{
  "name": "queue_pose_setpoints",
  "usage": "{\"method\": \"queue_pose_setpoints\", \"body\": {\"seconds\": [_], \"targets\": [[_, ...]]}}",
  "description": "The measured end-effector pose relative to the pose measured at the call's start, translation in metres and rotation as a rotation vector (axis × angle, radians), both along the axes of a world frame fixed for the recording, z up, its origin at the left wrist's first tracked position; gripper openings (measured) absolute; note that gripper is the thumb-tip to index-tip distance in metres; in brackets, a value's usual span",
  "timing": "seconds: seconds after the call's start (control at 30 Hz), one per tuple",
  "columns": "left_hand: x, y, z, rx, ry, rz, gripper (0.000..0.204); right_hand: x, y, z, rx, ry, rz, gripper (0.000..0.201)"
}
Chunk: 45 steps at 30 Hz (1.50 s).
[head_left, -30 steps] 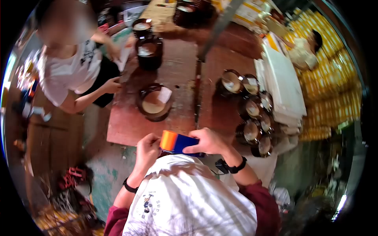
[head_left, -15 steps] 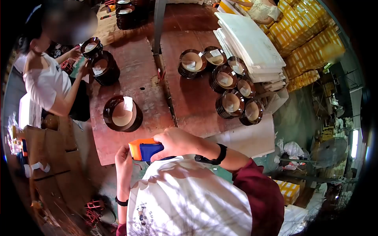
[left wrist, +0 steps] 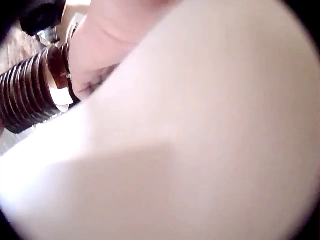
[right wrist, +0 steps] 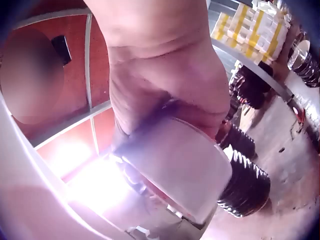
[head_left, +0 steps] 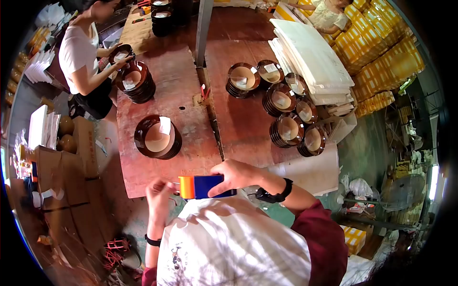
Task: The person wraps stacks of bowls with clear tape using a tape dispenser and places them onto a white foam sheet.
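Note:
My right hand (head_left: pixel 237 175) grips a blue block-shaped device with an orange end (head_left: pixel 206 187), held over the near table edge in front of my white shirt. In the right wrist view its broad face (right wrist: pixel 180 167) looks pale and washed out under the hand. My left hand (head_left: pixel 159 188) is just left of the orange end, its fingers curled, pinching what looks like a thin clear strip (head_left: pixel 176 188) there. Beyond them, a stack of dark brown bowls (head_left: pixel 157 138) with a white paper slip inside stands on the reddish table (head_left: pixel 191 167). The left wrist view is mostly blocked by pale cloth (left wrist: pixel 200 125).
Several bowl stacks (head_left: pixel 286 128) stand on the right half, beside white foam sheets (head_left: pixel 312 62). Another person (head_left: pixel 81 57) at the left holds a bowl (head_left: pixel 121 55) over a tall stack (head_left: pixel 136 86). A metal post (head_left: pixel 203 33) rises at the table's gap.
My left hand has drawn slightly away from the device's orange end. The device's blue side is turned more squarely to view. The person at the left has lifted a bowl. The head view has swung.

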<state>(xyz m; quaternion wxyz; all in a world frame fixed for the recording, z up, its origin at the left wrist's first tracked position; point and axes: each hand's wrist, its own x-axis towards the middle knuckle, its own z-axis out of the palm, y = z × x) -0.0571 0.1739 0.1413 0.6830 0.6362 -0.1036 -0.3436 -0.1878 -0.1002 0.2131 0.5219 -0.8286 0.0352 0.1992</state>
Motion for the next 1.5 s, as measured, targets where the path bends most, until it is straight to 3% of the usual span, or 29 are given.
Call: {"method": "queue_pose_setpoints", "body": {"seconds": [0.03, 0.1, 0.13, 0.17, 0.27, 0.37, 0.5, 0.6, 0.7, 0.73, 0.83, 0.9, 1.03, 1.3, 1.4, 1.43, 1.5], "targets": [[0.012, 0.008, -0.002, 0.033, -0.055, 0.104, 0.009, -0.003, -0.006, 0.002, -0.026, 0.029, 0.048, 0.071], [0.035, 0.03, -0.004, -0.069, -0.027, 0.133, 0.011, -0.013, -0.023, 0.014, -0.045, 0.024, 0.041, 0.063], [0.043, 0.04, -0.002, 0.046, -0.099, 0.123, 0.012, -0.016, -0.029, 0.017, -0.036, 0.035, 0.052, 0.058], [0.041, 0.038, 0.02, 0.165, -0.115, 0.104, 0.012, -0.018, -0.032, 0.014, 0.01, 0.052, 0.052, 0.053], [0.047, 0.034, 0.043, 0.135, -0.162, 0.063, 0.01, -0.012, -0.032, 0.038, -0.061, 0.019, 0.073, 0.055], [0.065, 0.047, 0.028, 0.106, -0.269, 0.132, 0.01, -0.015, -0.047, 0.05, -0.234, 0.058, 0.069, 0.059], [0.075, 0.058, 0.019, 0.139, -0.242, 0.186, 0.012, -0.014, -0.061, 0.056, -0.092, 0.152, -0.024, 0.056], [0.079, 0.055, 0.015, 0.12, -0.283, 0.235, 0.014, 0.0, -0.05, 0.065, -0.154, 0.108, -0.05, 0.055], [0.082, 0.049, 0.023, 0.267, -0.376, 0.27, 0.016, 0.013, -0.046, 0.076, -0.216, 0.107, -0.051, 0.054], [0.081, 0.05, 0.029, 0.412, -0.496, 0.242, 0.014, 0.017, -0.047, 0.077, -0.227, 0.096, -0.024, 0.053], [0.079, 0.046, 0.034, 0.502, -0.615, 0.296, 0.012, 0.026, -0.036, 0.075, -0.154, 0.02, -0.031, 0.052], [0.083, 0.052, 0.016, 0.471, -0.558, 0.355, 0.011, 0.025, -0.033, 0.068, -0.161, 0.031, -0.026, 0.051], [0.084, 0.073, -0.014, 0.399, -0.522, 0.35, 0.009, 0.016, -0.029, 0.043, -0.081, 0.055, -0.084, 0.062], [0.079, 0.076, -0.007, 0.309, -0.261, 0.191, 0.012, 0.007, -0.038, 0.038, -0.17, 0.087, -0.084, 0.059], [0.081, 0.075, 0.004, 0.427, -0.349, 0.107, 0.017, 0.007, -0.04, 0.056, -0.158, 0.057, -0.142, 0.062], [0.085, 0.077, 0.001, 0.53, -0.424, 0.112, 0.018, 0.008, -0.042, 0.057, -0.167, 0.076, -0.135, 0.061], [0.093, 0.082, 0.015, 0.518, -0.682, 0.093, 0.021, 0.011, -0.05, 0.052, -0.161, 0.021, -0.137, 0.058]]}}
